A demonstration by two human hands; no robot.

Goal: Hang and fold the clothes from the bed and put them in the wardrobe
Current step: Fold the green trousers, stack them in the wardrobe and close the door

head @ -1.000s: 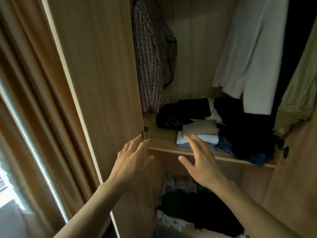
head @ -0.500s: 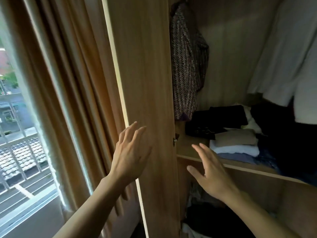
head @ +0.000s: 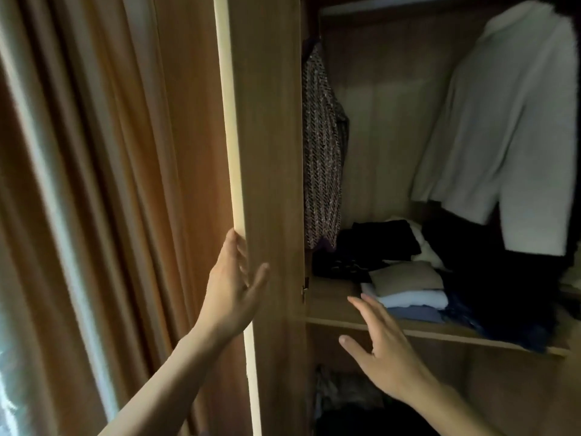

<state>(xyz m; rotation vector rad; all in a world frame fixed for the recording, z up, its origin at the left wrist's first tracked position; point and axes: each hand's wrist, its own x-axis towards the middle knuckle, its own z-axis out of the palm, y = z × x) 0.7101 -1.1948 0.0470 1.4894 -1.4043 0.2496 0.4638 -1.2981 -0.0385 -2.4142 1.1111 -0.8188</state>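
My left hand [head: 234,287] is spread wide and flat. Its fingers reach up along the pale edge of the open wardrobe door [head: 267,152] and the thumb sticks out over the door's wood face; whether the fingertips wrap the edge I cannot tell. My right hand [head: 383,350] is wide too, fingers straight and apart, holding nothing, raised in front of the wardrobe shelf [head: 339,313].

The clothes are inside the wardrobe. A dark tweed jacket [head: 320,168] hangs at the left, just beside the door, and a white fleecy top [head: 509,136] hangs at the right. On the shelf lies a folded stack with a beige piece [head: 405,276] on top of a light blue one [head: 412,298]. Black folded clothes [head: 377,243] lie behind it and a heap of dark clothes [head: 503,294] sits to its right. More clothes [head: 342,394] lie blurred in the compartment below the shelf. An orange-brown curtain [head: 110,184] hangs left of the door.
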